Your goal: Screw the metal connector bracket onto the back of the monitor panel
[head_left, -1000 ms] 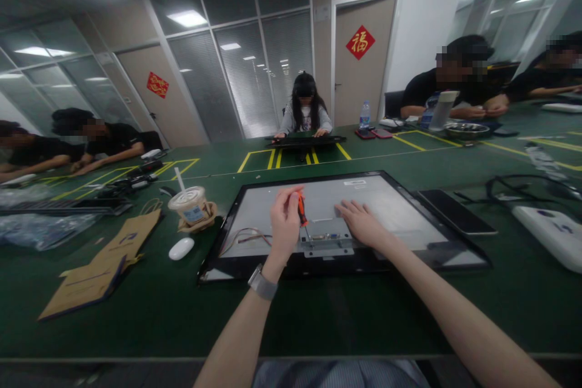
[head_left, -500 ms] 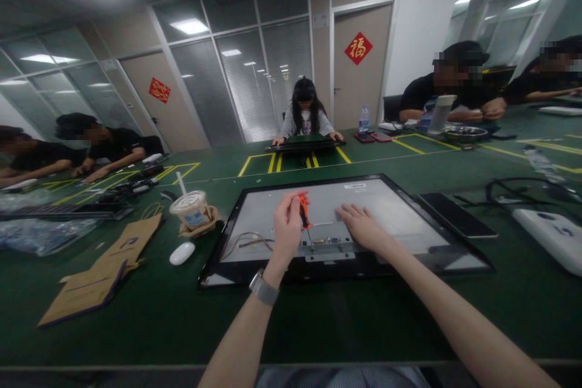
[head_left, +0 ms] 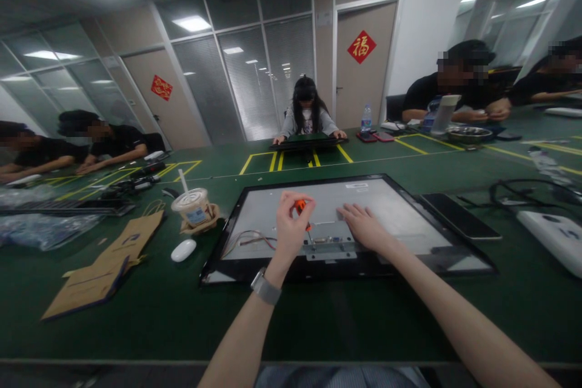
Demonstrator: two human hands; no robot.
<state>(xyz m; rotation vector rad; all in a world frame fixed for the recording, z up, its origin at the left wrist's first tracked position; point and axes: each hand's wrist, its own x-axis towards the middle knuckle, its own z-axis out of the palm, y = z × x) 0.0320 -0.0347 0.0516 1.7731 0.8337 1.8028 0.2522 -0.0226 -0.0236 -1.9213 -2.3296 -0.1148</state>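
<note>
A flat display panel [head_left: 254, 206] with a black frame and a grey metal back lies on the green table in front of me. My left hand [head_left: 291, 227] grips an orange and black screwdriver [head_left: 301, 207] by its handle. The screwdriver stands nearly upright, its tip pointing down at the metal bracket [head_left: 330, 248] with connector ports near the panel's lower edge. Whether the tip sits in a screw is too small to tell. My right hand [head_left: 364, 225] lies flat on the grey back, fingers spread. Thin cables [head_left: 250, 236] curl over the panel's left part.
Left of the panel are a drink cup [head_left: 191, 209] in a cardboard holder, a white rounded case [head_left: 183, 250] and a brown paper bag [head_left: 109, 260]. On the right lie a black phone [head_left: 459, 216], a white device [head_left: 552, 239] and black cables [head_left: 513, 188]. Several people sit around the table.
The fingers of my left hand have shifted round the screwdriver handle, now covering more of it. My right hand stays on the panel. The view has moved slightly.
</note>
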